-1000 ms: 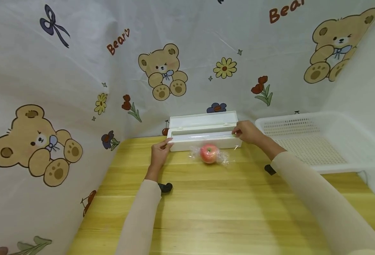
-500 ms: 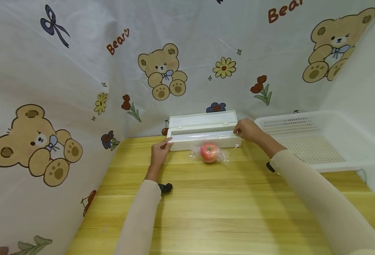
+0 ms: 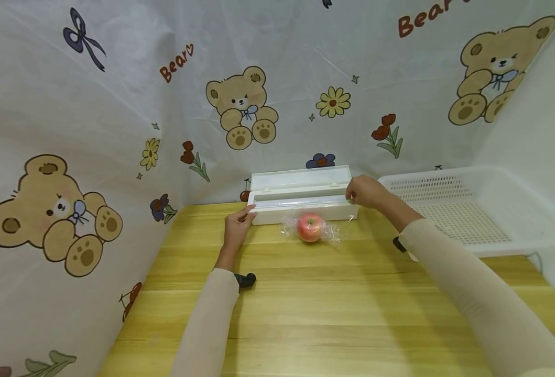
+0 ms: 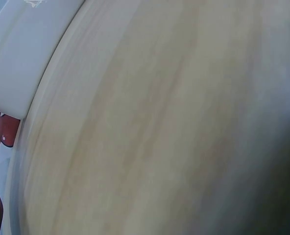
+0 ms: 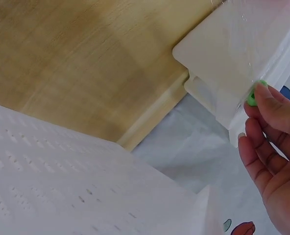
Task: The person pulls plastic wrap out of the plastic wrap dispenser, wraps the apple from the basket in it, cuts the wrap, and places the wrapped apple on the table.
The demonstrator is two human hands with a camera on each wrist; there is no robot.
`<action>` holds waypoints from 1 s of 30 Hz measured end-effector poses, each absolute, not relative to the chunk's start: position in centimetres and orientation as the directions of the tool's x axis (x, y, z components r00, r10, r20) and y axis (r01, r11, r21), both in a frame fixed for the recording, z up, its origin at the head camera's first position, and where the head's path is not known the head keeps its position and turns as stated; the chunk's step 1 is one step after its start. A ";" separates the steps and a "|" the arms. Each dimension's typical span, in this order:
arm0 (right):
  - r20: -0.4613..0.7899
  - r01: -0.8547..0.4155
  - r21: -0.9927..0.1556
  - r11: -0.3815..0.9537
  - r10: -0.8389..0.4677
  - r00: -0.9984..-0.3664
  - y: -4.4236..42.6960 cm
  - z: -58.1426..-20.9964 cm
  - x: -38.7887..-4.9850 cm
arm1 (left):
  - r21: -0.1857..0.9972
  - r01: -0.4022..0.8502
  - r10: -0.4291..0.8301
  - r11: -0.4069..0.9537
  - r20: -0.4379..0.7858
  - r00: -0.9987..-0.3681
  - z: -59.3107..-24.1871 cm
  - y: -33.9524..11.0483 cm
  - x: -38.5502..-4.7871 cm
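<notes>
A white cling film dispenser [image 3: 305, 212] lies along the far edge of the table, its lid [image 3: 301, 177] tipped back. A roll of film shows inside. Against its front is a red apple [image 3: 310, 228] with clear, crumpled film about it. At the dispenser's left end, my left hand [image 3: 237, 228] holds the corner between thumb and fingers; the left wrist view catches only a sliver of that hand. My right hand [image 3: 367, 192] is at the opposite end. Its thumb and index finger pinch a small green slider [image 5: 256, 94] on the dispenser's edge.
To the right stands a white perforated basket [image 3: 452, 209], close to my right forearm. A cloth printed with bears [image 3: 241, 107] hangs behind and to the left of the wooden table [image 3: 305, 314]. Dark wrist straps [image 3: 246, 280] show near both sleeves.
My right hand has shifted slightly to the right at the dispenser's end. The left hand, the apple and the dispenser hold their places.
</notes>
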State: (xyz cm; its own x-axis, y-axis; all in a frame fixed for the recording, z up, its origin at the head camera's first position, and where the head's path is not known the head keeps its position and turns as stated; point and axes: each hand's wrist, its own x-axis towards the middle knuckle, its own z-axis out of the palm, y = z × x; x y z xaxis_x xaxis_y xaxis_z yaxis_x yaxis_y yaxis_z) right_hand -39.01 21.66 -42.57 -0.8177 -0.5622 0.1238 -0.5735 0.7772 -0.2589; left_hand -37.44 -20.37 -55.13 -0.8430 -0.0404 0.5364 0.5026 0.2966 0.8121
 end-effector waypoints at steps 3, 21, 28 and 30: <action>0.123 -0.575 -0.234 0.784 -0.563 -0.817 21.7 -42.8 -39.2 | 0.814 0.503 -0.044 0.291 0.536 -0.843 -55.2 -20.2 -37.3; 0.142 -0.568 -0.227 0.791 -0.550 -0.823 21.9 -42.7 -38.8 | 0.817 0.502 -0.057 0.282 0.537 -0.842 -55.2 -20.1 -37.3; 0.129 -0.508 -0.233 0.830 -0.491 -0.861 21.6 -42.5 -38.6 | 0.822 0.502 -0.057 0.270 0.534 -0.844 -55.1 -20.0 -37.4; 0.138 -0.502 -0.233 0.833 -0.483 -0.865 21.5 -42.6 -38.6 | 0.823 0.501 -0.062 0.266 0.534 -0.843 -55.0 -20.1 -37.4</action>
State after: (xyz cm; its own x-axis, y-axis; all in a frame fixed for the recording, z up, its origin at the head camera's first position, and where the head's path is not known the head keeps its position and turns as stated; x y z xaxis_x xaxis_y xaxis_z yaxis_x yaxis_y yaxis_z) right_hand -38.57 21.53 -42.63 -0.8646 -0.4831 0.1381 -0.5025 0.8325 -0.2332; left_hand -37.40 -20.06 -55.03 -0.8433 -0.0620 0.5338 0.5015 0.2663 0.8232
